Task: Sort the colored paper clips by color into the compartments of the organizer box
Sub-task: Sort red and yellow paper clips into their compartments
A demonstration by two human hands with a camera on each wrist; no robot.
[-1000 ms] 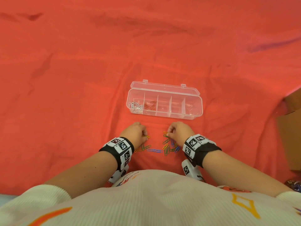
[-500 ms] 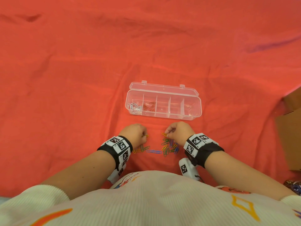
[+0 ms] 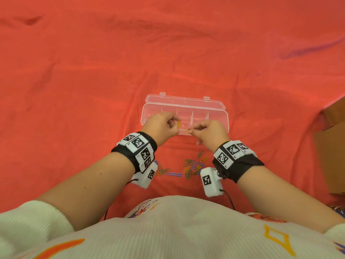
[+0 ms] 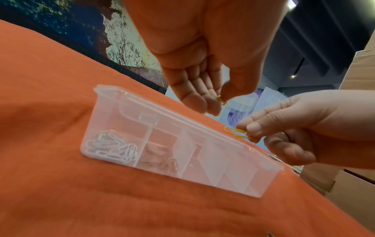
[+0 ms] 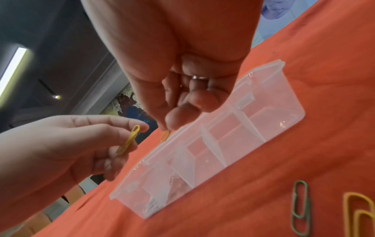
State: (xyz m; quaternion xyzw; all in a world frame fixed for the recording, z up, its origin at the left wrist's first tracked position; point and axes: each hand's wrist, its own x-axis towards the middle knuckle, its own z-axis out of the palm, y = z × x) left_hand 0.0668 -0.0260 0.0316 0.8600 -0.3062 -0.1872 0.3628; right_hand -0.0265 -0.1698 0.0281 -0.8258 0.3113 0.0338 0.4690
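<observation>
A clear organizer box [image 3: 220, 109] lies open on the red cloth, with white clips [image 4: 113, 147] in its leftmost compartment and red clips [image 4: 162, 158] in the one beside it. My left hand [image 3: 164, 124] hovers above the box's near side and pinches a yellow clip [image 3: 178, 123] between thumb and fingers. My right hand [image 3: 207, 131] is just right of it and pinches another yellow clip [image 4: 236, 132]. Both show in the wrist views too: the left hand [image 4: 211, 89], the right hand [image 5: 182, 96]. Several loose colored clips [image 3: 192, 166] lie on the cloth below the hands.
A brown cardboard box [image 3: 332, 146] sits at the right edge of the cloth. A green clip [image 5: 301, 206] and a yellow clip [image 5: 359, 213] lie near the right wrist. Wrist bands with black-and-white tags and white camera blocks [image 3: 211, 181] hang from both arms.
Both hands have lifted off the pile of loose clips and moved forward over the organizer box, each carrying a yellow clip.
</observation>
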